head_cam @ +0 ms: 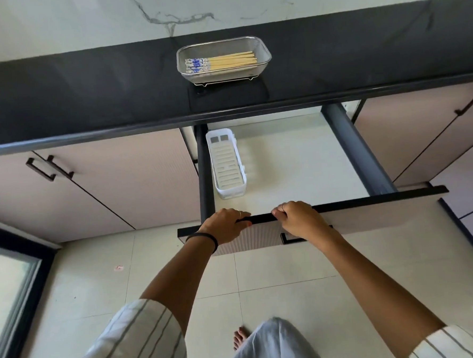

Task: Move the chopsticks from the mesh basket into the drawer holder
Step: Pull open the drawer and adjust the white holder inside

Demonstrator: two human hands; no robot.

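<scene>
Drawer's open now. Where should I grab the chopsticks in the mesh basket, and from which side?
Take the chopsticks as a bundle around the plain wooden shafts near mid-length, coming straight down from above. They lie flat and parallel along the mesh basket, patterned ends left, and the walls block any side approach. Both the left hand and right hand grip the drawer front, so free one first.

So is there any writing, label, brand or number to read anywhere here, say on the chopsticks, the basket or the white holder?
None can be read.
chopsticks: a blue and white pattern on the handle ends, too small to tell whether it holds any characters.
mesh basket: bare metal, no label showing.
white holder in the drawer: only slots, no text.
</scene>
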